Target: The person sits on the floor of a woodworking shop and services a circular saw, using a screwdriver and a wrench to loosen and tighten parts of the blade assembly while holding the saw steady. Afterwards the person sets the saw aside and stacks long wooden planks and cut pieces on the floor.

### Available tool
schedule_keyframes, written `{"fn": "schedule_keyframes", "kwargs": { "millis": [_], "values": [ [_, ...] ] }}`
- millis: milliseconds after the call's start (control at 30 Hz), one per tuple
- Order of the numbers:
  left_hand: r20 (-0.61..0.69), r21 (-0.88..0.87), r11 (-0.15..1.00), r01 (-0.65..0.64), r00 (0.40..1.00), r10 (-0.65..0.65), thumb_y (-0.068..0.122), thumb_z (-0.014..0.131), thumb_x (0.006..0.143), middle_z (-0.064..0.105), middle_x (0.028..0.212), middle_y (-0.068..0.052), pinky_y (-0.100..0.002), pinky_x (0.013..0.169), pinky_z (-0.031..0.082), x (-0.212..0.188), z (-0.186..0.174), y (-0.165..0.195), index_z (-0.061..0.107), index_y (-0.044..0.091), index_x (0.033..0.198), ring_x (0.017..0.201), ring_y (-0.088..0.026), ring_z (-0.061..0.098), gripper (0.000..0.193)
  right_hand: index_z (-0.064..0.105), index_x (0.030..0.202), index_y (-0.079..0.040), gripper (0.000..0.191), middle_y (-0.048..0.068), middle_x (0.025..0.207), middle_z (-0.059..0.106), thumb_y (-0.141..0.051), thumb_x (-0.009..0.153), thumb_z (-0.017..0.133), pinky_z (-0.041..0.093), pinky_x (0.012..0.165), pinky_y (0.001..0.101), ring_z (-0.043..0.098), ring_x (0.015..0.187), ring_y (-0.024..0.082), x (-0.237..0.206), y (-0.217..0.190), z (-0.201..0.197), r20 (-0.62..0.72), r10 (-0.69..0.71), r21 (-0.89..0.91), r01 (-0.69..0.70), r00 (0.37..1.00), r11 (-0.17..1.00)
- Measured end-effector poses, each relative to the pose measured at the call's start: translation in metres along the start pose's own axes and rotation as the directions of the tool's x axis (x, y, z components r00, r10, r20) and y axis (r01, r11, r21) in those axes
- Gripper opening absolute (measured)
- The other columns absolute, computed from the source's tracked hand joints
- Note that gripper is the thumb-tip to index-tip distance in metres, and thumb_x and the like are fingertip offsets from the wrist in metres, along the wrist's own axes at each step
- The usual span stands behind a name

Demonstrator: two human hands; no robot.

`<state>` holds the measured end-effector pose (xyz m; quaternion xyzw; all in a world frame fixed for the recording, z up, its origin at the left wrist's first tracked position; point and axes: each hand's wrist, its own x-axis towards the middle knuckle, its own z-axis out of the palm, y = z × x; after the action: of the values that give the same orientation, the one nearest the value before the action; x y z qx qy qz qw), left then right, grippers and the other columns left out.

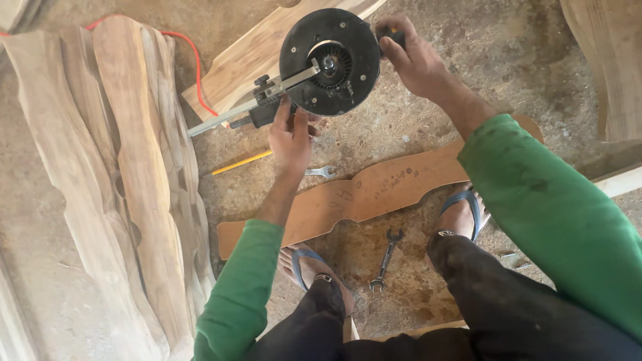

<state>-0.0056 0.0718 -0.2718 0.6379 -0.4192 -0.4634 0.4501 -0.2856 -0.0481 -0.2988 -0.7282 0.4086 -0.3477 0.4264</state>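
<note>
Floor: bare dirt ground [508, 60] is lying under everything, dusty and uneven.
Carved planks: a stack of wavy-edged wooden boards [127, 180] is leaning along the person's left; another board [247, 60] is lying beyond the tool.
Template: a flat brown scalloped pattern board [374, 190] is lying across the ground just ahead of both sandalled feet.
Router: a black power router [329, 61] is being held base-up, its round plate facing the camera, collet at the centre, a metal edge-guide bar [221, 119] sticking out to the left.
Right hand: the right hand [413, 59] is wrapping closed around the router's side grip, fingers curled tight.
Left hand: the left hand [291, 134] is pinching narrowly at the guide clamp on the router's lower rim.
Cable: an orange cord [195, 63] is running behind the boards; whether it is feeding the router cannot be told.
Spanners: one open-ended spanner [386, 259] is lying between the feet, a smaller one [321, 172] just beside the left wrist.
Pencil: a yellow pencil [242, 162] is lying near the template.
Risk: if the router is powered, fingers near the collet are risking injury; a slipping grip could be dropping it onto toes left bare by the sandals.
</note>
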Motion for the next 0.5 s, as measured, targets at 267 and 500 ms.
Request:
{"fn": "schedule_keyframes", "kwargs": {
  "millis": [267, 500],
  "values": [
    [-0.006, 0.079, 0.984, -0.16, 0.987, 0.161, 0.013, 0.057, 0.106, 0.079, 0.091, -0.008, -0.024, 0.061, 0.059, 0.002, -0.002, -0.005, 0.061, 0.0, 0.135, 0.069, -0.008, 0.072, 0.033, 0.041, 0.147, -0.013, 0.04, 0.012, 0.12, 0.069, -0.043, 0.121, 0.038, 0.061, 0.078, 0.0364, 0.071, 0.11, 0.022, 0.006, 0.012, -0.002, 0.084, 0.139, -0.024, -0.137, 0.987, 0.99],
    [-0.115, 0.31, 0.94, -0.142, 0.976, 0.185, 0.023, 0.069, 0.096, 0.078, 0.082, -0.002, -0.03, 0.067, 0.058, 0.012, -0.008, 0.008, 0.07, 0.008, 0.118, 0.072, -0.012, 0.075, 0.026, 0.041, 0.153, -0.016, 0.039, 0.012, 0.129, 0.065, -0.043, 0.124, 0.042, 0.063, 0.086, 0.0361, 0.068, 0.119, 0.021, 0.008, -0.004, -0.005, 0.087, 0.114, 0.015, -0.116, 0.99, 0.993]
  ]
}}
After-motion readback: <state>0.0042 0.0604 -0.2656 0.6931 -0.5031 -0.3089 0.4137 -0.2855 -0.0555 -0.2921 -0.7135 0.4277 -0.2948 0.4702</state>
